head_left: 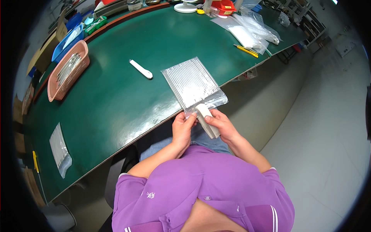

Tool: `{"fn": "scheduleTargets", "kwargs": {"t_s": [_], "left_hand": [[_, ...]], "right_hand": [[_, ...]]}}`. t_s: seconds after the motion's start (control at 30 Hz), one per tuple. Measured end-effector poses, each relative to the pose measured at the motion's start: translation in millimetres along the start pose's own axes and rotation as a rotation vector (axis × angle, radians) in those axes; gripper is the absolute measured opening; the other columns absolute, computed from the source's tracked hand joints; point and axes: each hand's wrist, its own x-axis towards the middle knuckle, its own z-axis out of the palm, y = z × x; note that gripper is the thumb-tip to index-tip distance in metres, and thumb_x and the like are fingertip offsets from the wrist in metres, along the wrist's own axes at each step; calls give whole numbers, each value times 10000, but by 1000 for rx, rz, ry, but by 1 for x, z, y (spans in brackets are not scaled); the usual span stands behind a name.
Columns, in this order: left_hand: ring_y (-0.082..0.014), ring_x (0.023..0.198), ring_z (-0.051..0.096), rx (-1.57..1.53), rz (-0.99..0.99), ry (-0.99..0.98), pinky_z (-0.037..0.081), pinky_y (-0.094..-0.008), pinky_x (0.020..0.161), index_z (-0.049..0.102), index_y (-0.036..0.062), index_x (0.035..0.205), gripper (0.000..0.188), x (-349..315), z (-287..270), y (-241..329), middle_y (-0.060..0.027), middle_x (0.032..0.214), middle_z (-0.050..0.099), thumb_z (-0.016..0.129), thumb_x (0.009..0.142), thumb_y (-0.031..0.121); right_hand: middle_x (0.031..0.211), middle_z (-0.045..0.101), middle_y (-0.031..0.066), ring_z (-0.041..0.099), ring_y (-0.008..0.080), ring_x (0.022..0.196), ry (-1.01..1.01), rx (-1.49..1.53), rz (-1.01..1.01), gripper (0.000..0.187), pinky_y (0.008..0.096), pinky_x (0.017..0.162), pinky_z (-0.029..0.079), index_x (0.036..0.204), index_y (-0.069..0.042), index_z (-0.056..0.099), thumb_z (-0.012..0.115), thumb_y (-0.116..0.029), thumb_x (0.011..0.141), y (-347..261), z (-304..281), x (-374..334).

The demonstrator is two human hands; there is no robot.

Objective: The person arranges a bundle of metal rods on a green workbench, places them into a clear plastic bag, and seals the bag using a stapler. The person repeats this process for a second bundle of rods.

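Observation:
A clear plastic bag (192,83) filled with a flat row of thin silvery rods lies on the green table, its loose end hanging over the near edge. My left hand (183,127) is closed, pinching the left corner of that loose end between thumb and fingers. In my right hand (222,124) is a white and grey two-armed hand tool (206,118), long and narrow; its exact kind I cannot make out. The tool's rounded white end overlaps the bag's loose end beside my left fingertips. Whether its arms grip the plastic is hidden.
On the green table (112,96) lie a white slim knife-like tool (140,69), another rod-filled bag (59,149) and yellow cutters (246,50). A pink basket (68,71) of thin rods stands at left, near a blue basket (69,42). Plastic bags (251,33) lie far right.

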Motion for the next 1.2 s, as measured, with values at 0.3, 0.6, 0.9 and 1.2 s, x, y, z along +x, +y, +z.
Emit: {"fn": "scheduleTargets", "kwargs": {"t_s": [0.3, 0.6, 0.9, 1.2], "left_hand": [[-82, 878, 593, 0, 25, -10, 468, -241, 744, 596, 40, 1106, 243, -1, 5, 3, -37, 996, 656, 638, 915, 183], [-138, 930, 616, 45, -75, -101, 481, -281, 790, 570, 33, 1172, 341, 4, 19, -1, -58, 1025, 646, 628, 921, 256], [-158, 1023, 579, 59, -82, -250, 457, -298, 857, 508, 35, 1265, 482, 4, 5, -7, -58, 1152, 600, 636, 917, 342], [-223, 1264, 458, 76, -142, -228, 355, -403, 1025, 469, 97, 1343, 550, 21, 24, -27, -75, 1341, 516, 595, 929, 437]], "right_hand": [[999, 624, 60, 578, 104, 900, 48, 103, -53, 385, 248, 787, 459, 1114, 6, 550, 709, -239, 863, 4, 7, 1], [1007, 618, 74, 587, 127, 927, 23, 139, -87, 341, 272, 810, 469, 1139, -4, 494, 667, -144, 881, 17, 8, 4], [1110, 612, 111, 596, 157, 1015, -48, 93, -85, 453, 294, 879, 475, 1213, 16, 465, 706, -145, 865, 21, -1, 1], [1128, 604, 124, 641, 200, 974, 90, 276, -109, 572, 338, 816, 549, 1319, 19, 412, 640, -312, 912, 7, -60, -25]]}}
